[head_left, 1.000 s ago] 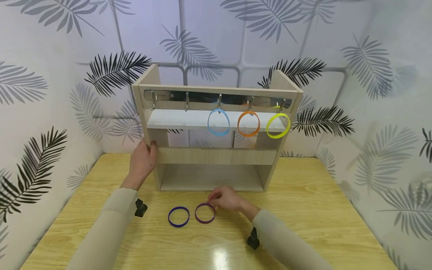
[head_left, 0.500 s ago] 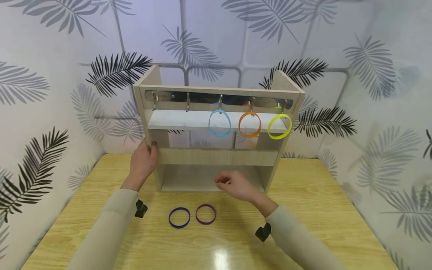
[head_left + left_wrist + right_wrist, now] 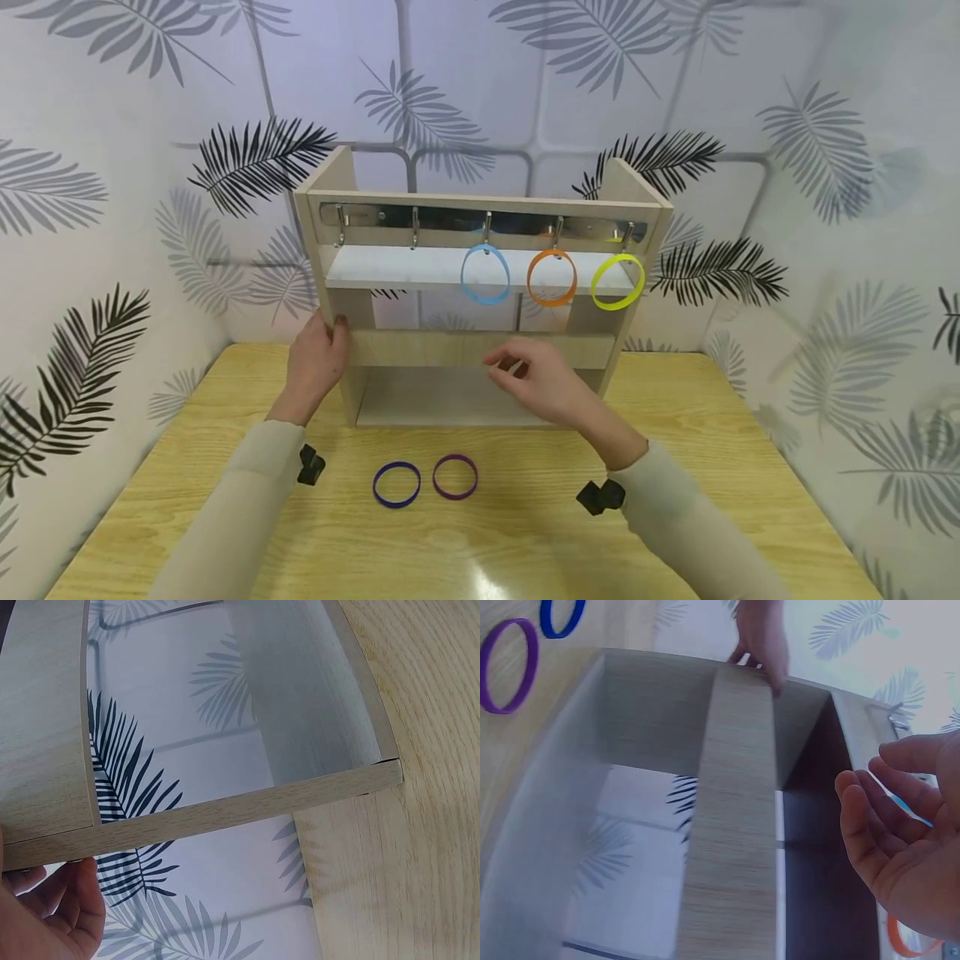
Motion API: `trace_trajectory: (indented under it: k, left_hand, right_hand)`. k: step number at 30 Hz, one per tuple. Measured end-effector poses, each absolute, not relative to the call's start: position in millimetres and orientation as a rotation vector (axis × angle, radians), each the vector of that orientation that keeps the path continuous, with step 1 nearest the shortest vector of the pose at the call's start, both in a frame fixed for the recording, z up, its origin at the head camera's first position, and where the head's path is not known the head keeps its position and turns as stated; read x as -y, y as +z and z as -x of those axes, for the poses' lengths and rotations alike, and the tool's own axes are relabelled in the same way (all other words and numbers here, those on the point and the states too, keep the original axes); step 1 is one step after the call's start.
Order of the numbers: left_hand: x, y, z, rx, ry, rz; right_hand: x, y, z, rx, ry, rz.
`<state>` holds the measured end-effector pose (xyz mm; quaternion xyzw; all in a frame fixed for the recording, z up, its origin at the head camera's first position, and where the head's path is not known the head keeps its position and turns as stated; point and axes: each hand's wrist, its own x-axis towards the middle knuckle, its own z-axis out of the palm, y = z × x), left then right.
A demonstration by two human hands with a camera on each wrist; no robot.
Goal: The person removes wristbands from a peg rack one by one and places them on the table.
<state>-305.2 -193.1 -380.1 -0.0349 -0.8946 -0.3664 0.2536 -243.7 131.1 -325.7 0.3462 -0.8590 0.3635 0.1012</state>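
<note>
My left hand (image 3: 317, 358) grips the left side panel of a pale wooden shelf (image 3: 420, 348); in the left wrist view the fingers curl at the panel's edge. My right hand (image 3: 543, 379) hovers in front of the shelf's middle board, holding nothing, its fingers loosely bent and the thumb apart from them in the right wrist view. On the table lie a dark blue wristband (image 3: 397, 505) and a purple wristband (image 3: 455, 497), side by side. A light blue wristband (image 3: 486, 301), an orange one (image 3: 552, 302) and a yellow one (image 3: 617, 307) hang from hooks.
A metal hook rail (image 3: 450, 218) runs along the shelf's upper front; its two left hooks are bare. The shelf stands on a light wooden table (image 3: 675, 467). Behind it rises a wall (image 3: 480, 75) with a leaf pattern.
My right hand has left the purple wristband and moved up and to the right, in front of the shelf. The purple wristband stays on the table. My left hand keeps its place.
</note>
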Motion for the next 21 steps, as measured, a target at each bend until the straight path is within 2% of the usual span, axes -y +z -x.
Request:
trace_trajectory:
  k: [13, 21]
  left_hand:
    - [195, -379, 306, 2.447, -0.995, 0.097]
    - [194, -380, 306, 2.455, -1.0, 0.099]
  right_hand:
    - [-136, -285, 238, 2.269, 1.137, -0.957]
    - [-134, -266, 241, 2.267, 1.068, -0.822]
